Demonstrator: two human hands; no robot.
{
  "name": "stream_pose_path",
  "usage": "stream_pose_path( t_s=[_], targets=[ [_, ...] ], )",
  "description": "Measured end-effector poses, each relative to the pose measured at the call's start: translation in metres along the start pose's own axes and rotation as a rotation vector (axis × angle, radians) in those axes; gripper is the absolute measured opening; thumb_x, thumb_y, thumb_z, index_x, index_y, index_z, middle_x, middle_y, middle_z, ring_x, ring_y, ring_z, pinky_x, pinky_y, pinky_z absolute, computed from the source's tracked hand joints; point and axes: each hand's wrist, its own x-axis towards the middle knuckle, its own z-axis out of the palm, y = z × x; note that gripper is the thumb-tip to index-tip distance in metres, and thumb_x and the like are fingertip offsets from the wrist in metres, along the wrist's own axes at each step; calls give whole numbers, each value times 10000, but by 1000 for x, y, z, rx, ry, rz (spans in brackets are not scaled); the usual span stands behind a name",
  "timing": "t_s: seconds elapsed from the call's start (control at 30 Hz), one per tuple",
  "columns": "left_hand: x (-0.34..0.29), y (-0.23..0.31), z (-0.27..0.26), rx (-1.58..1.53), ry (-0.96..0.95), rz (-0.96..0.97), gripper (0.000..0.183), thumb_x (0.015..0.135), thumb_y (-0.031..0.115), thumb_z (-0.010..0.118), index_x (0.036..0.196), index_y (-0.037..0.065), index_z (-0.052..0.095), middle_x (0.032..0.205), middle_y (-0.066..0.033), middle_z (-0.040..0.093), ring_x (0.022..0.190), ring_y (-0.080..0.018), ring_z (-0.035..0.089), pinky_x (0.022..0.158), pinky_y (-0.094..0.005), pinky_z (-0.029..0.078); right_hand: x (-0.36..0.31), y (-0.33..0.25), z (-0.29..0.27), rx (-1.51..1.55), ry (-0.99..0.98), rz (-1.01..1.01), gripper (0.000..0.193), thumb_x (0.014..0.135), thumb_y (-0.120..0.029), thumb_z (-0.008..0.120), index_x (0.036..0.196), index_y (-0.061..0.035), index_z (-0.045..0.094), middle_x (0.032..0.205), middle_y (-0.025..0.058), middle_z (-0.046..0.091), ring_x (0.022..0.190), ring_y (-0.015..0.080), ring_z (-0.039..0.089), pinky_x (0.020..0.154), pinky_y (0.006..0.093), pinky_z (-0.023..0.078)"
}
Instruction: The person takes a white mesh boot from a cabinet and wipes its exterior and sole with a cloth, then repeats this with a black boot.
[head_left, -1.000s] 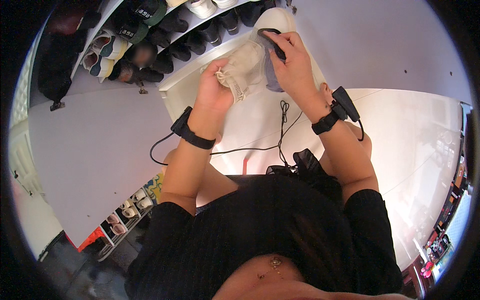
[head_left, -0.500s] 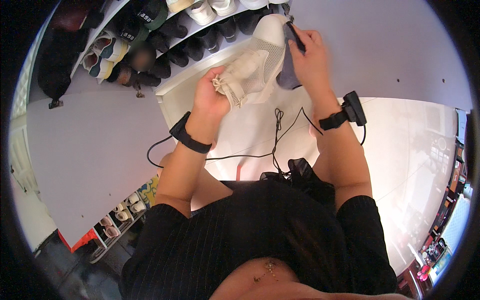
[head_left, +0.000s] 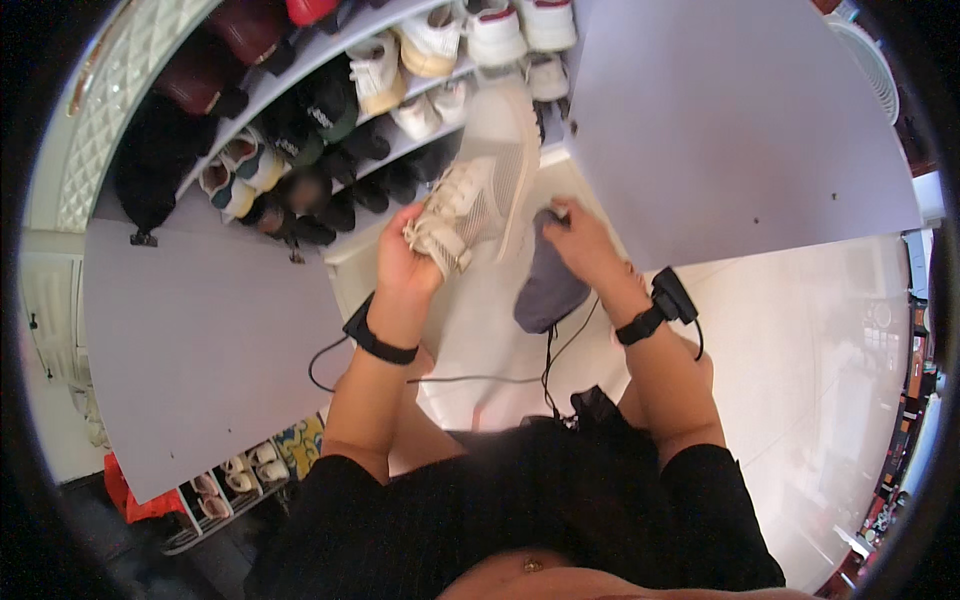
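Left hand: fingers wrapped round the heel end of a beige shoe
Right hand: fingers pinched on a grey cloth
Shoe position: toe toward the shelves, apart from the cloth

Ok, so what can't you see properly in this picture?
All in the head view:
Left hand: some fingers are hidden behind the cream mesh sneaker.
Sneaker's toe: fine details are blurred.
Grey cloth: the gripped part is partly covered by the right hand.
Bright red shoe: cut off by the top edge.
Pendant: too small and blurry to tell its shape.
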Motion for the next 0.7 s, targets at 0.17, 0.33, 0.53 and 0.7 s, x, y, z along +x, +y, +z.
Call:
stream_pose_path(
  t_s=[0.17, 0.33, 0.53, 0.7],
  targets=[
    [-12, -8, 30, -77, -32, 32, 455, 948, 152, 419, 1337, -75, 483, 1366, -242, 541, 1261, -390, 519, 1126, -538, 355, -20, -10, 5, 330, -372, 86, 736, 796, -201, 728, 1450, -72, 416, 1213, 143, 622, 1112, 244, 579, 966, 328, 449],
    [-11, -22, 79, -45, -95, 8, 443, 959, 143, 401, 1330, -87, 478, 1351, -248, 547, 1247, -383, 530, 1119, -504, 379, -30, -35, -10, 798, -449, 177, 660, 845, -184, 745, 1419, -52, 447, 1192, 84, 610, 1072, 182, 588, 949, 317, 480],
    [-17, -56, 147, 502, 27, 178, 465, 1019, 327, 455, 1341, -4, 507, 1255, -125, 622, 1147, -262, 599, 969, -400, 472, -25, -37, -28, 1010, -367, 189, 481, 859, -188, 737, 1279, -27, 566, 1030, 69, 651, 895, 155, 631, 799, 294, 521],
    [-34, -77, 171, 1737, 56, 379, 428, 937, 316, 650, 1170, -41, 628, 1169, -161, 680, 1046, -296, 655, 891, -400, 497, -23, -36, -52, 1028, -322, 128, 396, 866, -197, 732, 1202, -28, 608, 957, 57, 655, 842, 140, 630, 741, 285, 519]
  ],
)
